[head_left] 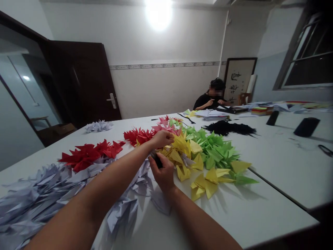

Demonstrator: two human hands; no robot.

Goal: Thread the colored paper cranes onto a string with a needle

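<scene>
My left hand reaches over the pile with its fingertips pinched together beside the yellow folded papers. What they hold, if anything, is too small to make out. Nearer to me, my right hand is closed around a small dark object, mostly hidden by the fingers. Pointed yellow folded papers lie right beside both hands. Green folded papers spread to the right, and red folded papers lie to the left. White folded papers are heaped at the left front, partly behind my left forearm.
A white table with a dark seam bears everything. A heap of black strands, two dark thread spools and scissors lie to the right. Another person sits at the far side, beside paper stacks.
</scene>
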